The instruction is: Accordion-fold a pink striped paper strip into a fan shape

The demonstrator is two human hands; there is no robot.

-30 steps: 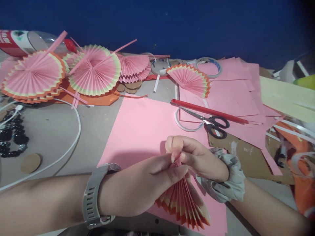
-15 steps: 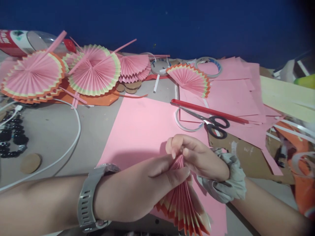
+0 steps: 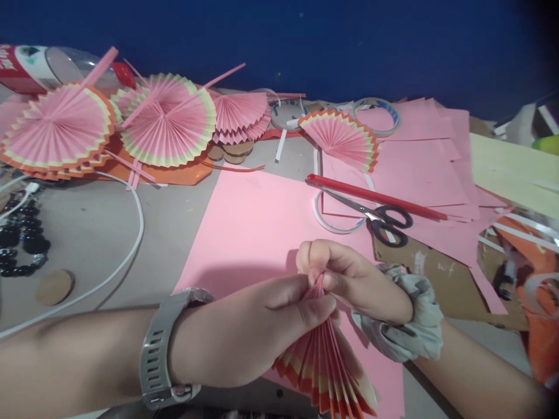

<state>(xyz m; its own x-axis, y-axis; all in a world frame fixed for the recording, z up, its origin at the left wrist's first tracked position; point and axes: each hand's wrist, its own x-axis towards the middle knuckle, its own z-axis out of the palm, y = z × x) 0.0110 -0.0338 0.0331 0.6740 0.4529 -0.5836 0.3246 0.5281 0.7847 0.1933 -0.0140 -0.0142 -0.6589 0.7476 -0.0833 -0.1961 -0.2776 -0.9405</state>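
A pleated paper fan [image 3: 329, 366], pink with yellow and orange edging, spreads downward from its gathered end. My left hand [image 3: 262, 331] grips its pleats from the left, thumb laid across the folds. At the narrow top of the fan, my right hand [image 3: 345, 273] pinches the gathered tip between thumb and fingers. Beneath both hands lies a large pink paper sheet [image 3: 253, 215]. Beyond them are black-handled scissors [image 3: 371, 215], a red pen-like stick [image 3: 375, 195] and a roll of tape [image 3: 318, 212].
Finished-looking round paper fans [image 3: 166, 122] and a half-round fan [image 3: 343, 139] lie along the back. A plastic bottle [image 3: 70, 67] is behind them. A white cable [image 3: 140, 221], black beads [image 3: 26, 238] and a cardboard disc [image 3: 55, 287] are at left; pink sheets [image 3: 423, 163] at right.
The fingers of my right hand have closed in more tightly over the fan's gathered tip. My left hand keeps its hold; the view has shifted slightly.
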